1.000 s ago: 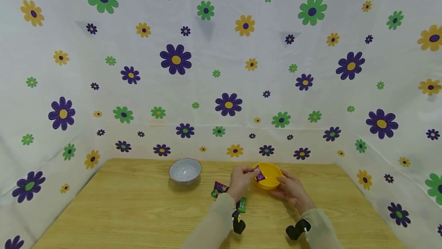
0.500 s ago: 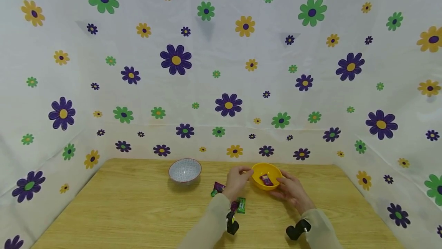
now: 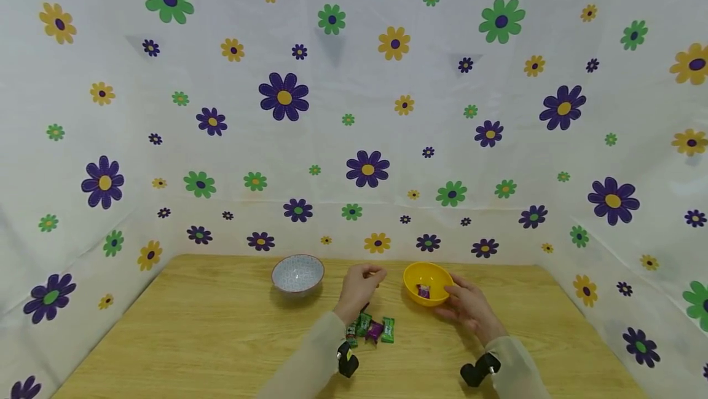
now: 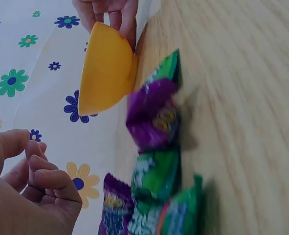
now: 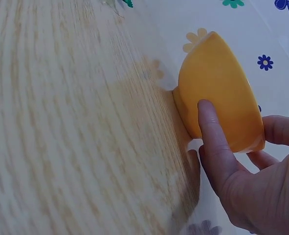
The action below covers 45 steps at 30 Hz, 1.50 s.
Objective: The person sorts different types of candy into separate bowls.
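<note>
Fingers of the left hand (image 3: 356, 293) curl loosely, holding nothing, at lower centre, having moved left from the yellow bowl's (image 3: 429, 277) rim since the earlier frame. Below, green and purple packets (image 3: 364, 324) lie on the bench (image 3: 193, 331), now less covered. Lower right of centre, the yellow bowl holds a purple packet (image 3: 423, 291), its right side gripped by the right hand (image 3: 469, 308).

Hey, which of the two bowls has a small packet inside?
The yellow bowl, held by the right hand: a purple packet lies inside. No packet shows in the red-rimmed patterned bowl.

One bowl (image 5: 220, 88) is yellow, the packets (image 3: 388, 329) green or purple
</note>
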Each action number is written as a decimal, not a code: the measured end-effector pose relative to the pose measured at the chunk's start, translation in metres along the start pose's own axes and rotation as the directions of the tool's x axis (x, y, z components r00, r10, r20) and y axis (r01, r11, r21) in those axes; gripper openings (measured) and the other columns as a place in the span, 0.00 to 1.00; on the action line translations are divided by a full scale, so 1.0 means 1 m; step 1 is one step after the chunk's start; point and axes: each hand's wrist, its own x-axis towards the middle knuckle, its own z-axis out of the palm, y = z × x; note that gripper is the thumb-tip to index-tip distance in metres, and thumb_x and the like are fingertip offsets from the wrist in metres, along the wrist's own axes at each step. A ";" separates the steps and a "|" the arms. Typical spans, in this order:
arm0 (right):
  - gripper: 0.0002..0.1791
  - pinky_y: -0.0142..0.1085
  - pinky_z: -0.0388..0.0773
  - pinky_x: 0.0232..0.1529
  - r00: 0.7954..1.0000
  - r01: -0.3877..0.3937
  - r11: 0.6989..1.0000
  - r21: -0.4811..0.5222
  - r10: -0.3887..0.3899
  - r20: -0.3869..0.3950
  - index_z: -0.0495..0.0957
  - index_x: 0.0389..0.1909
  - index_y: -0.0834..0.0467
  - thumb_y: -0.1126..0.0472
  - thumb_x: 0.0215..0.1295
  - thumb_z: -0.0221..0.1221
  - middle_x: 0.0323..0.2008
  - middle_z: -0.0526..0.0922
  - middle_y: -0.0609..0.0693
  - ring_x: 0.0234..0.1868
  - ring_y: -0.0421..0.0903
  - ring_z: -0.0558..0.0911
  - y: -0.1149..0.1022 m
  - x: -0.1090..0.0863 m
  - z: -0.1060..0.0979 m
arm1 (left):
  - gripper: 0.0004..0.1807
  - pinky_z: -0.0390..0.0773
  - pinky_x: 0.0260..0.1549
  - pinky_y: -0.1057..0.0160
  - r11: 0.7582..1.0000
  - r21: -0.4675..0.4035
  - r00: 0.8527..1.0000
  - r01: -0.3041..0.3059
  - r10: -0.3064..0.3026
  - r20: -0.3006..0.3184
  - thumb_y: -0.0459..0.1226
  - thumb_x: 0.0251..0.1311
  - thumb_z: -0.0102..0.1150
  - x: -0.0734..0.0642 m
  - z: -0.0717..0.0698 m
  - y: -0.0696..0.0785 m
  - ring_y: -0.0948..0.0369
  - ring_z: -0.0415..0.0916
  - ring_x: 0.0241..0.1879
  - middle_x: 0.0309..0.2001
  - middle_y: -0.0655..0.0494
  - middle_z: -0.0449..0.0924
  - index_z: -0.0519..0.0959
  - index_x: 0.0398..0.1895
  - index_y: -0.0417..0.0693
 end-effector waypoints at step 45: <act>0.32 0.43 0.83 0.49 1.000 -0.001 0.999 -0.038 0.001 -0.004 0.51 0.76 0.59 0.62 0.76 0.48 0.70 0.60 0.68 0.58 0.58 0.78 -0.001 -0.002 -0.002 | 0.09 0.67 0.26 0.66 0.968 0.214 0.973 0.129 -0.165 0.162 0.34 0.61 0.65 -0.013 -0.058 -0.033 0.60 0.67 0.30 0.37 0.51 0.76 0.79 0.43 0.43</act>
